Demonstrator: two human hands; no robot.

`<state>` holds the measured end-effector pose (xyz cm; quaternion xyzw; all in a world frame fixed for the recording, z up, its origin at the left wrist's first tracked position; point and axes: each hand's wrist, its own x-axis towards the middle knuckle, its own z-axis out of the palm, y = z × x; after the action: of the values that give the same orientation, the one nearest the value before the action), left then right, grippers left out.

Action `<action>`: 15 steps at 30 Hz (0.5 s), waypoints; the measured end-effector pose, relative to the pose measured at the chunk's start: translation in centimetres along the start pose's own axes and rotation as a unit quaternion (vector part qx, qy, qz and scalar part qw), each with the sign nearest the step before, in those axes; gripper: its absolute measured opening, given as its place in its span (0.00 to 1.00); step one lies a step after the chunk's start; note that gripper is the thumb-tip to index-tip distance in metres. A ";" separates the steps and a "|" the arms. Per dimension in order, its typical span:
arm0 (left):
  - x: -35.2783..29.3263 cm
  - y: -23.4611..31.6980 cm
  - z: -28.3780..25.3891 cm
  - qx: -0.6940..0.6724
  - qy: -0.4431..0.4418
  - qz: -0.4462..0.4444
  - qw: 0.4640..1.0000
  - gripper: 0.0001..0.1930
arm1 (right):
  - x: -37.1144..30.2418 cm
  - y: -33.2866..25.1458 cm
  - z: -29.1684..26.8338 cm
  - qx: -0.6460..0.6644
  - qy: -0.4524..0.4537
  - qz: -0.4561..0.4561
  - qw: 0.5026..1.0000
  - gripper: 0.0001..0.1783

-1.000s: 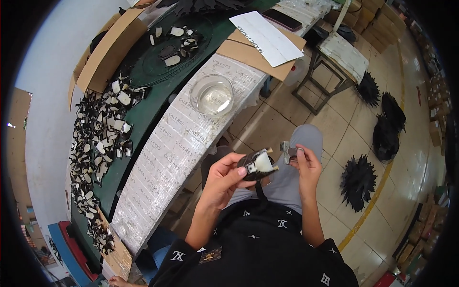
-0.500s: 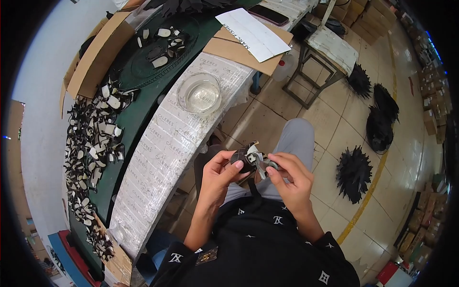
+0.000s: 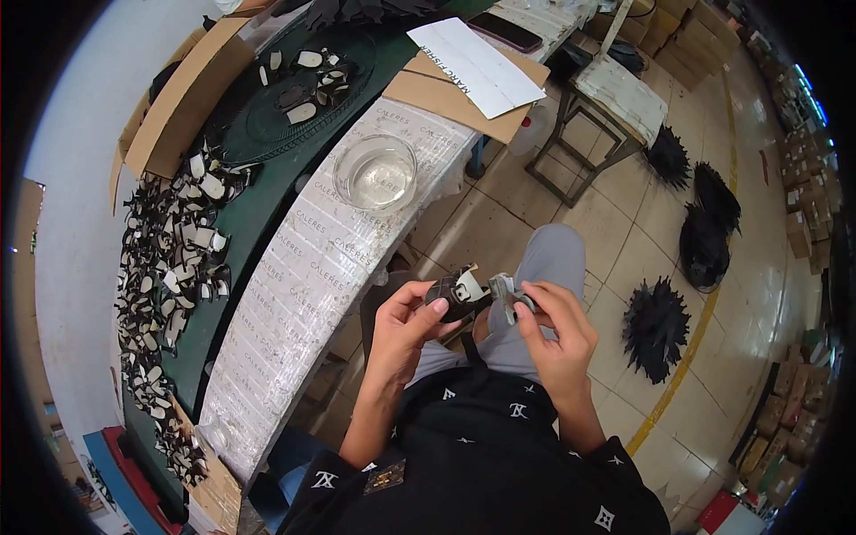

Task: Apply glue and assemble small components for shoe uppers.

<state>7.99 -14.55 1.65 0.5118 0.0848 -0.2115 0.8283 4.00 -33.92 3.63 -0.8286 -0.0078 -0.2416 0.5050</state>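
Between the fingers and thumb of my left hand [image 3: 403, 323] is a small black curved piece [image 3: 455, 303], likely a shoe part, with a white patch facing up. My right hand [image 3: 562, 332] pinches a small grey-green flat piece [image 3: 505, 298]; its exact kind I cannot make out. A narrow gap parts the two pieces, above my lap. Some of both is hidden behind my fingers.
At the left, a plastic-wrapped bench [image 3: 276, 312] bears a clear glass bowl [image 3: 375, 174] with liquid in it. Beyond, black-and-white pieces [image 3: 178, 272] crowd a green surface beside a cardboard box [image 3: 183, 98]. Black frilled bundles [image 3: 657, 328] and a stool [image 3: 617, 98] occupy the floor at right.
My right hand has moved a little to the right with the grey-green piece, which no longer meets the black piece. The left hand keeps its hold almost in place.
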 end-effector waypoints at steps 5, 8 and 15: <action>-0.3 0.0 -0.5 -0.050 0.003 -0.036 0.998 0.10 | 0.1 1.5 -1.2 0.021 0.040 0.037 0.998 0.13; -0.2 -0.1 -1.1 -0.087 -0.030 -0.044 0.995 0.10 | 0.4 3.2 -1.7 0.024 0.060 0.076 0.995 0.12; -0.5 0.2 -1.2 -0.234 -0.111 -0.057 0.964 0.13 | -0.3 10.8 -0.4 0.034 0.022 0.148 0.988 0.11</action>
<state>7.71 -13.21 1.45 0.2714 0.0684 -0.2883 0.9157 6.38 -39.49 -5.27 -0.7972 0.1178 -0.1823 0.5633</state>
